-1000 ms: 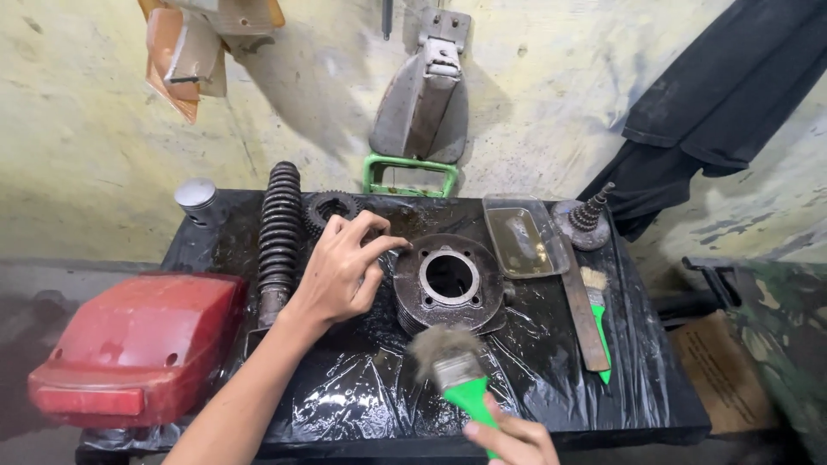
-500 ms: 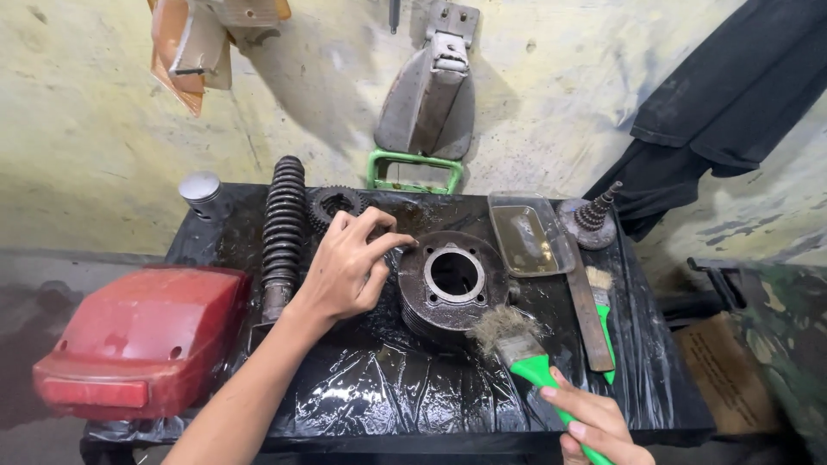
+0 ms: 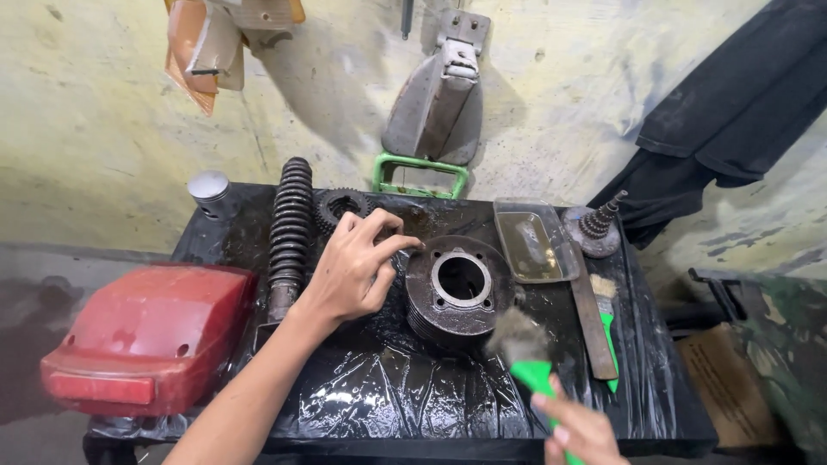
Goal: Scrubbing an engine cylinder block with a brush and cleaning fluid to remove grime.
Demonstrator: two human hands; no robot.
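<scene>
We stand over the desk (image 3: 362,405), draped in wet black plastic sheeting, and the big things on it have not shifted over the last second: the red tail cover (image 3: 146,336) sits at the left edge, the black ribbed shock spring (image 3: 289,232) lies front to back in the left half, and the finned engine cylinder (image 3: 457,288) rests near the middle, bore facing up. What has changed is at our hands. Our left hand (image 3: 353,271) remains on the cylinder's left side, fingers curled and fingertips pressed to its upper rim, bracing it much as before. Our right hand (image 3: 581,430), closed around a green handle at the front edge, has moved: a second ago the paintbrush (image 3: 521,344) hovered nearer the middle of the front edge, and now its grimy bristles touch the cylinder's front-right fins. We judge from this that brushing of the fins is under way while the left hand steadies the part. Toward the back right corner a clear tray of murky liquid (image 3: 534,241) sits beside a stepped metal cone (image 3: 594,228); a second green-handled brush (image 3: 607,319) lies along the right edge, and a gear (image 3: 340,207) sits just behind our left hand.
</scene>
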